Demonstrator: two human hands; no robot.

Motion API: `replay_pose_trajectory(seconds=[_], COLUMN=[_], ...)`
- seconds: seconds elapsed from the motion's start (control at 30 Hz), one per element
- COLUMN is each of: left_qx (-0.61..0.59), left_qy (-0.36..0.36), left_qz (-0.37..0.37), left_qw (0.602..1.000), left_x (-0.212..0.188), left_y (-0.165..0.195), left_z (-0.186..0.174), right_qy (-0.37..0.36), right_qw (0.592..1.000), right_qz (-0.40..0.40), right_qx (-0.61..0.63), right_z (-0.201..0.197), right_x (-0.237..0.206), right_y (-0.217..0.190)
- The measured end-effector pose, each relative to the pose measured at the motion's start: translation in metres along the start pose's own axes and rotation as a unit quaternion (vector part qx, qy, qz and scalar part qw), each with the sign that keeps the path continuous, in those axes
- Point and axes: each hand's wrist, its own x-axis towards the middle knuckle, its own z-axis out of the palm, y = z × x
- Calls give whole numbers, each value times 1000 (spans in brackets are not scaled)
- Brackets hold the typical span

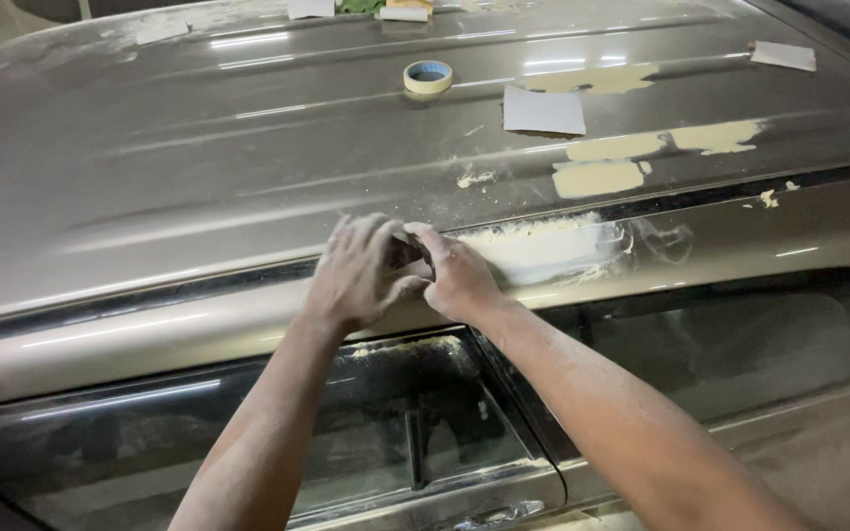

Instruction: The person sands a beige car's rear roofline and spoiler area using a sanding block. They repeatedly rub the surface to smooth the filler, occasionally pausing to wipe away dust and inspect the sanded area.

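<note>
Both hands mid-frame on car roof edge: left hand & right hand pinch smth small, dark, blurred; pale filler patch just right

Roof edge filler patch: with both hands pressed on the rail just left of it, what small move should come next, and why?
Probably slide both hands, the left hand and right hand, rightward along the rail onto the pale filler patch. It looks rough and uneven, and the hands sit at its left end.

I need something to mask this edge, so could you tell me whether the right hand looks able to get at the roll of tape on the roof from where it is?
Probably yes: the roll of tape lies on the bare roof with nothing between it and the right hand, though it sits well up the panel.
</note>
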Motion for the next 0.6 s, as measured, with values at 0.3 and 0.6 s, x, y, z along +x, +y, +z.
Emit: replay_pose_trajectory(seconds=[0.3,0.6], left_qx=[-38,-17], left_qy=[-92,-84], left_qz=[-129,-160], left_qw=[987,983], left_x=[1,50], left_y=[11,-2], left_z=[11,47], right_qy=[103,164], right_qw=[969,973], right_qz=[-219,-32], right_qx=[-52,-162], right_z=[-37,-84], right_x=[9,52], right_y=[39,125])
